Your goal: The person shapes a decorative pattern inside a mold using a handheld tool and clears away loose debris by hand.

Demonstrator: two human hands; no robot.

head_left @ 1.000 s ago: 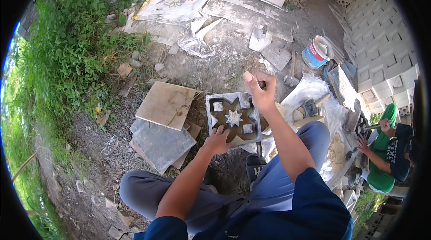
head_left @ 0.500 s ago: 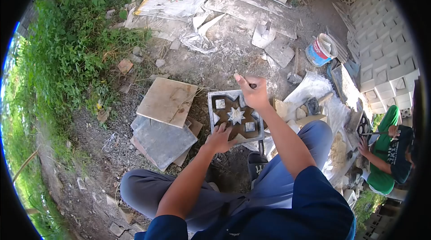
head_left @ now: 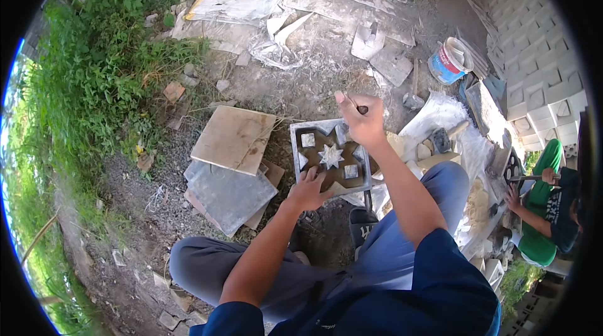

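Observation:
A square grey mould (head_left: pixel 294 147) with a raised star (head_left: pixel 330 156) at its centre and small square blocks (head_left: pixel 351 171) in its corners lies in front of me. Dark, damp-looking material fills the gaps between these shapes. My left hand (head_left: pixel 308 191) grips the mould's near-left edge, fingers over the rim and thumb along the near side. Above the mould's far-right corner, my right hand (head_left: pixel 363 119) is closed in a fist around something slim, mostly hidden by the fingers. A dark handle (head_left: pixel 367 201) sticks out at the mould's near-right corner.
Stacked flat tiles (head_left: pixel 232 138) lie left of the mould. Stones and a white plastic sheet (head_left: pixel 433 116) are to the right, with a bucket (head_left: pixel 450 63) beyond. A co-worker (head_left: pixel 543 210) sits at far right near stacked pale blocks (head_left: pixel 534 53). Plants (head_left: pixel 94 78) grow at left.
My right hand has shifted slightly right and up, and its fist has turned a little. The left hand stays on the mould's edge. The co-worker's tool has moved slightly.

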